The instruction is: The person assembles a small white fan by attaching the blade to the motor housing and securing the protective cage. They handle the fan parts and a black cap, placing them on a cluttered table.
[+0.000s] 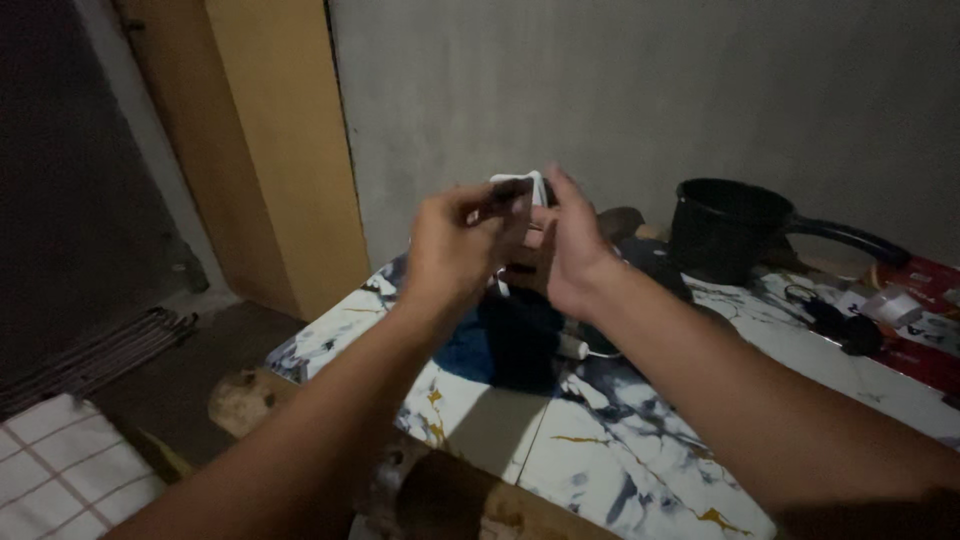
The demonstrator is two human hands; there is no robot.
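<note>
Both my hands are raised above a marble-patterned tabletop [620,460]. My left hand [452,245] and my right hand [565,245] together hold a small flat object with a white rim and a dark face [517,190], pinched between the fingers at its top. The object is blurred and partly hidden by my fingers, so its kind is unclear. Below my hands lies a dark blue cloth or bag [510,335] on the table, with a small white plug-like piece [573,347] beside it.
A black saucepan [730,225] with a long handle stands at the back right against a grey wall. Red packets [925,285] and small dark items lie at the far right. A wooden panel [270,150] stands at left, a checked cloth [60,470] lower left.
</note>
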